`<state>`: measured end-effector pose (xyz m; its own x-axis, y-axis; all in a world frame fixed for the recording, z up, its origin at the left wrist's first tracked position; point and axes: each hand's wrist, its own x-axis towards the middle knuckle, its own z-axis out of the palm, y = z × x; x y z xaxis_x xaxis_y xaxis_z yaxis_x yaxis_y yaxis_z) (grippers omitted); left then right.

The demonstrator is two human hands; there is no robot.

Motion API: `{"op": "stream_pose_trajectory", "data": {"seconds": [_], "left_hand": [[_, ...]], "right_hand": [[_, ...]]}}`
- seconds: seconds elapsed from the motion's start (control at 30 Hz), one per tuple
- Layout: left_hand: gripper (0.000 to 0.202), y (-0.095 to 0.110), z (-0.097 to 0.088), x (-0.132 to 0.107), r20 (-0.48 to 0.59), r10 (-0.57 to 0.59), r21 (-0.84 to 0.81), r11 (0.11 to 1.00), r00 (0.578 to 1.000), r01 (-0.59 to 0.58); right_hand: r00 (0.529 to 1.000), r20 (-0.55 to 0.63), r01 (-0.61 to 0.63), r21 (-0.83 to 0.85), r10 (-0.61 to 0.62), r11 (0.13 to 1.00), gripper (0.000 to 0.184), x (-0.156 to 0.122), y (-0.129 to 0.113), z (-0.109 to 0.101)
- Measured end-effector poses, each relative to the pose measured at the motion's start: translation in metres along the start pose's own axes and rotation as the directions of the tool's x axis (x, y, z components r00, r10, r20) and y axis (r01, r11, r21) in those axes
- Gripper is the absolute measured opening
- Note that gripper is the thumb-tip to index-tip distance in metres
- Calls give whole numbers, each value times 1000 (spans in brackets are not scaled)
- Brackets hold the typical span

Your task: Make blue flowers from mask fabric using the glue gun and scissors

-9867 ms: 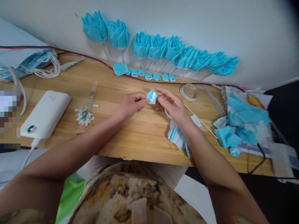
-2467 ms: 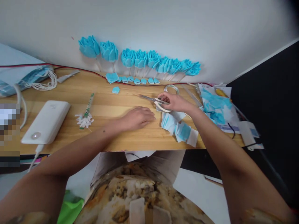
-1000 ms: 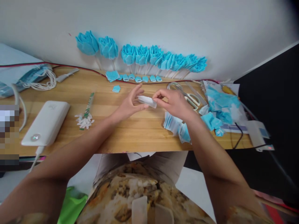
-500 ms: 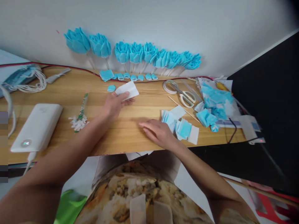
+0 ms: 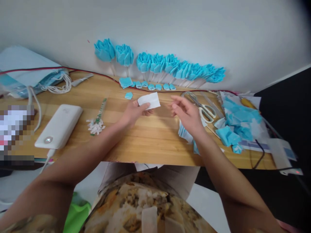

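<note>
A white square of thin fabric or paper (image 5: pixel 152 100) is pinched in my left hand (image 5: pixel 136 113), thumb on top and fingers beneath. To its right my right hand (image 5: pixel 187 113) is raised above the table, fingers apart and holding nothing. Partly under my right wrist lie light blue cut squares (image 5: pixel 184 132). Just beyond my left hand sits a small folded blue piece (image 5: pixel 128 95). Farther back, a row of small folded blue pieces (image 5: pixel 151 87) runs beside a stack of blue squares (image 5: pixel 125 83).
Blue flowers on sticks (image 5: pixel 143 62) lean against the wall. White-handled scissors (image 5: pixel 207 113) and crumpled blue scraps (image 5: pixel 228 136) lie right. A white power bank (image 5: pixel 59 126) and a green-patterned strip with white bits (image 5: pixel 96 127) are left. A red-black cable (image 5: pixel 108 77) crosses the back.
My right hand has lifted off the table and come up beside the white square, its fingers opening. The view has shifted left; my left hand still holds the square.
</note>
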<state>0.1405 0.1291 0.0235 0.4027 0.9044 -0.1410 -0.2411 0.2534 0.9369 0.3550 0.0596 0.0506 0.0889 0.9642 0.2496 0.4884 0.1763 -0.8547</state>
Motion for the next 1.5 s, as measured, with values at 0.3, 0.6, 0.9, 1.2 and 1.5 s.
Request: {"op": "stream_pose_trajectory", "data": {"seconds": [0.3,0.6,0.9,1.2,1.5], "left_hand": [[28,0,-1,1,-8,34,-20,999,999,-34],[32,-4,1,-4,80,20,78,997,997,-27],[35,-4,-4,-2,103,43,70,996,994,-50],[34,-3,-1,-4,116,44,111,992,992,-57],[38,0,3,-3,80,94,222,969,992,-110]], "right_hand": [[981,102,167,3,-167,986,22,29,2,25],[979,118,168,-13,-165,986,13,18,16,25],[999,27,38,67,-40,997,14,15,16,29],[1000,13,15,85,-16,996,12,15,14,32],[999,14,31,198,-35,980,16,15,24,36]]}}
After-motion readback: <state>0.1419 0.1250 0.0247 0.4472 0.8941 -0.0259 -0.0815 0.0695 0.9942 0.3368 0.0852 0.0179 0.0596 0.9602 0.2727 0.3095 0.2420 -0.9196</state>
